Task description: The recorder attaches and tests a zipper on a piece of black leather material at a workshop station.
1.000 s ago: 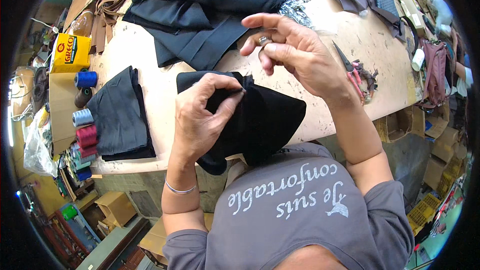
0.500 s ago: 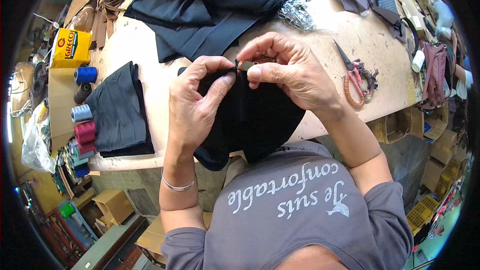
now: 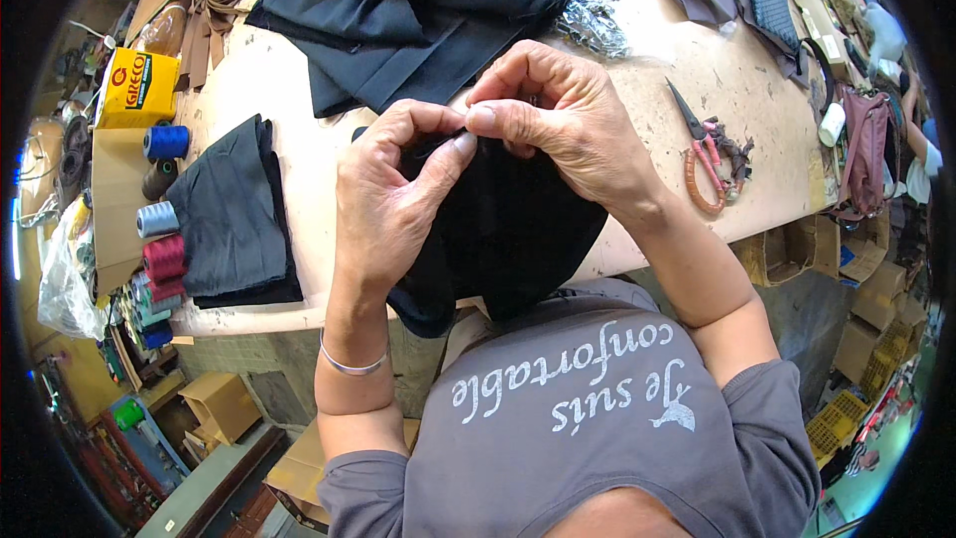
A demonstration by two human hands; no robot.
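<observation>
Fingertips of both hands meet at the top edge of a soft black fabric piece [image 3: 518, 229], pinching it there; whether anything small sits between them cannot be told. Left hand [image 3: 393, 199] grips from nine o'clock, right hand [image 3: 558, 125] from two o'clock. That cloth drapes over the near edge of a pale worn worktable [image 3: 289, 80]. Folded dark fabric [image 3: 234, 214] lies at nine o'clock beside coloured thread spools [image 3: 159, 239]; orange-handled scissors [image 3: 702, 154] at three o'clock; a dark cloth heap [image 3: 418, 0] at twelve.
</observation>
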